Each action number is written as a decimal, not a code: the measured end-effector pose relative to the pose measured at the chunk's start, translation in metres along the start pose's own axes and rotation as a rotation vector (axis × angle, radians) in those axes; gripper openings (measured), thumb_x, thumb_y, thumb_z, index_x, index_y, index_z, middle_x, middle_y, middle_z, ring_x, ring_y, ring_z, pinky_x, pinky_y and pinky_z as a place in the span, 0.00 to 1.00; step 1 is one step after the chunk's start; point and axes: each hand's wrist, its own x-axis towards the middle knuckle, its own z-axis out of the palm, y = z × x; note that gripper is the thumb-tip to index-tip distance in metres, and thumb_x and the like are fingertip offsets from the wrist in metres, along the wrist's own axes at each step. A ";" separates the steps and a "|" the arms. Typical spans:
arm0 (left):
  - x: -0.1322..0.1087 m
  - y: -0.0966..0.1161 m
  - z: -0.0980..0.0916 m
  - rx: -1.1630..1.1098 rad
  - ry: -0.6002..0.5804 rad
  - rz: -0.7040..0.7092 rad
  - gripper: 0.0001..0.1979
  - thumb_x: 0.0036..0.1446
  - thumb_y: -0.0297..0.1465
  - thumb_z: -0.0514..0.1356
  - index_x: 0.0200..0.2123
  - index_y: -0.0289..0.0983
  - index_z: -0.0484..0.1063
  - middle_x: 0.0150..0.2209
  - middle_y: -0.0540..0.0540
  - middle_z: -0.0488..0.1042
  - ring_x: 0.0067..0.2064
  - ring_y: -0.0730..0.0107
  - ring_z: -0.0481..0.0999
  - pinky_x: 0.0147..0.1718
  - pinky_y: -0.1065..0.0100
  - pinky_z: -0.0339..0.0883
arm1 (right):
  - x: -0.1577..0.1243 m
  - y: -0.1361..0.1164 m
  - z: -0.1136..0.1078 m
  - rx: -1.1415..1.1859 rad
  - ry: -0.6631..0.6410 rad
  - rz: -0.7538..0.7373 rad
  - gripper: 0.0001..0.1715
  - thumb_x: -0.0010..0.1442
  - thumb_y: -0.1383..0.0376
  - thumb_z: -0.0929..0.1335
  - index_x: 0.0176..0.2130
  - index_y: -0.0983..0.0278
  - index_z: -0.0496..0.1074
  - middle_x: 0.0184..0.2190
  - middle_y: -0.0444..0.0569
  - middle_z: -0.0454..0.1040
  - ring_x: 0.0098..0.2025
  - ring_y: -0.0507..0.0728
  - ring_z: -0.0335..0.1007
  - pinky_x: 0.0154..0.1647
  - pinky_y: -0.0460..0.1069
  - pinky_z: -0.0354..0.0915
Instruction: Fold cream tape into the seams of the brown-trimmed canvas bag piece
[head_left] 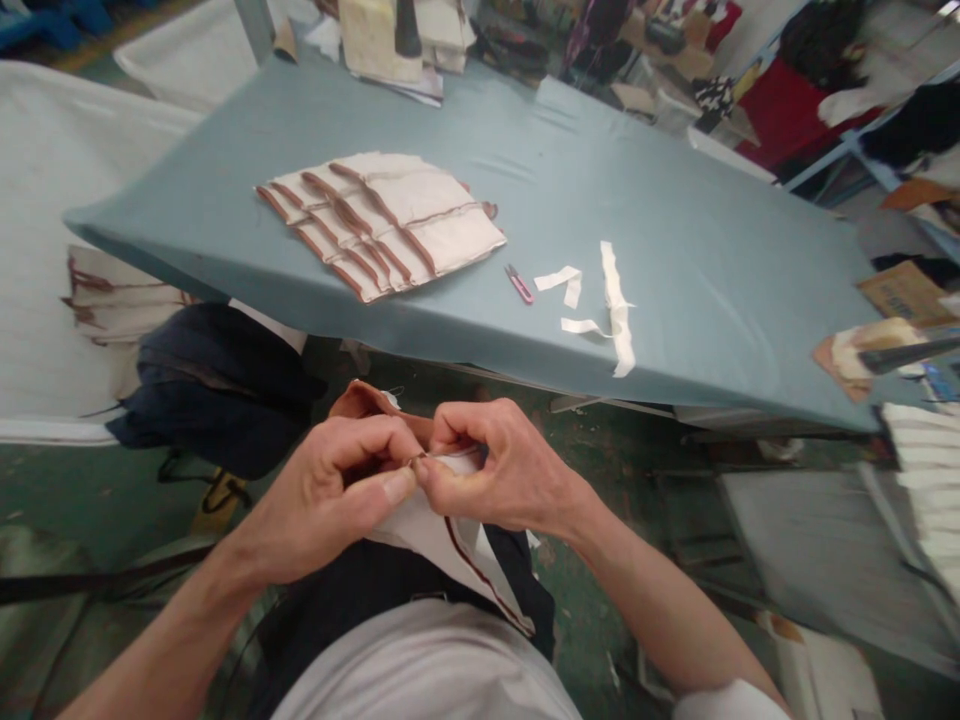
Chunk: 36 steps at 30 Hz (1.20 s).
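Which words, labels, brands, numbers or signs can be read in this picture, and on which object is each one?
No text can be read with certainty.
Brown cardboard at the right: dark marks, too blurred to read.
Held pale cloth: no lettering visible.
Stacked pale pieces: no lettering visible.
Pink snips: too small to tell.

A plain grey-white shirt (427, 665) covers the torso at the near middle, with a white sleeve (727, 702) at the near right, ending above a bare forearm (652, 590). Dark lower clothing (375, 582), navy or black, shows just beyond the shirt. The left hand (337, 492) and right hand (506, 468) are bare too.
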 end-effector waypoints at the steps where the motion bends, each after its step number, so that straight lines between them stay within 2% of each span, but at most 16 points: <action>1: 0.000 0.000 0.000 -0.017 -0.004 -0.021 0.10 0.58 0.33 0.61 0.25 0.37 0.75 0.23 0.54 0.68 0.24 0.76 0.64 0.21 0.77 0.57 | 0.000 0.000 0.000 0.023 -0.006 0.010 0.14 0.51 0.64 0.70 0.22 0.61 0.60 0.20 0.36 0.55 0.24 0.47 0.48 0.24 0.46 0.47; 5: 0.001 -0.002 -0.002 -0.046 -0.068 -0.017 0.13 0.63 0.35 0.63 0.27 0.36 0.74 0.24 0.54 0.68 0.24 0.77 0.63 0.21 0.78 0.57 | -0.002 0.007 -0.001 0.172 -0.096 0.041 0.15 0.56 0.62 0.72 0.25 0.61 0.64 0.22 0.36 0.58 0.25 0.48 0.49 0.25 0.45 0.49; 8: 0.001 -0.003 -0.006 0.024 -0.096 0.038 0.13 0.65 0.34 0.62 0.28 0.36 0.75 0.25 0.54 0.70 0.26 0.76 0.66 0.23 0.78 0.60 | -0.005 0.014 -0.003 0.241 -0.132 -0.017 0.19 0.64 0.56 0.73 0.28 0.62 0.67 0.24 0.38 0.62 0.26 0.49 0.54 0.28 0.45 0.55; 12: -0.001 -0.001 -0.010 0.170 -0.107 0.078 0.11 0.65 0.29 0.60 0.28 0.37 0.75 0.25 0.55 0.71 0.26 0.76 0.67 0.24 0.79 0.62 | -0.008 0.019 -0.007 0.142 -0.154 -0.134 0.13 0.67 0.60 0.73 0.33 0.63 0.70 0.27 0.40 0.69 0.29 0.49 0.61 0.32 0.45 0.60; 15: -0.001 0.002 -0.011 0.239 -0.143 0.106 0.10 0.64 0.27 0.58 0.29 0.38 0.74 0.24 0.56 0.71 0.24 0.77 0.67 0.23 0.78 0.61 | -0.009 0.020 -0.009 0.057 -0.161 -0.180 0.09 0.66 0.63 0.72 0.34 0.62 0.71 0.30 0.41 0.72 0.31 0.50 0.63 0.34 0.45 0.60; 20: 0.000 0.003 -0.008 0.344 -0.119 0.121 0.11 0.64 0.27 0.56 0.29 0.38 0.74 0.26 0.53 0.75 0.26 0.74 0.72 0.26 0.76 0.65 | -0.007 0.019 -0.009 -0.005 -0.196 -0.115 0.08 0.59 0.63 0.71 0.33 0.61 0.68 0.27 0.38 0.66 0.29 0.50 0.59 0.32 0.46 0.56; 25: 0.005 0.002 -0.010 0.270 -0.079 0.072 0.12 0.65 0.30 0.55 0.29 0.38 0.73 0.27 0.52 0.75 0.27 0.72 0.73 0.27 0.75 0.67 | -0.002 0.016 -0.003 -0.041 -0.213 0.022 0.10 0.57 0.63 0.70 0.29 0.60 0.64 0.23 0.36 0.59 0.26 0.49 0.54 0.30 0.46 0.52; 30: 0.007 0.000 -0.012 0.194 -0.097 -0.008 0.14 0.64 0.34 0.57 0.27 0.37 0.74 0.26 0.52 0.75 0.27 0.72 0.71 0.26 0.75 0.65 | -0.002 0.015 0.004 -0.019 -0.162 0.096 0.10 0.56 0.62 0.69 0.28 0.61 0.64 0.23 0.36 0.58 0.27 0.49 0.53 0.29 0.46 0.51; 34: 0.004 -0.006 -0.013 0.237 -0.116 -0.111 0.16 0.63 0.37 0.62 0.24 0.37 0.71 0.23 0.55 0.66 0.25 0.75 0.63 0.22 0.76 0.58 | -0.005 0.017 0.005 -0.002 -0.167 0.107 0.11 0.56 0.63 0.70 0.27 0.61 0.63 0.24 0.36 0.58 0.27 0.49 0.53 0.28 0.46 0.50; 36: 0.003 -0.008 -0.014 0.201 -0.152 -0.129 0.17 0.64 0.37 0.62 0.24 0.37 0.70 0.23 0.55 0.65 0.25 0.76 0.61 0.22 0.76 0.56 | -0.005 0.020 0.004 0.028 -0.192 0.097 0.11 0.57 0.63 0.70 0.28 0.61 0.64 0.24 0.36 0.59 0.27 0.49 0.53 0.29 0.45 0.51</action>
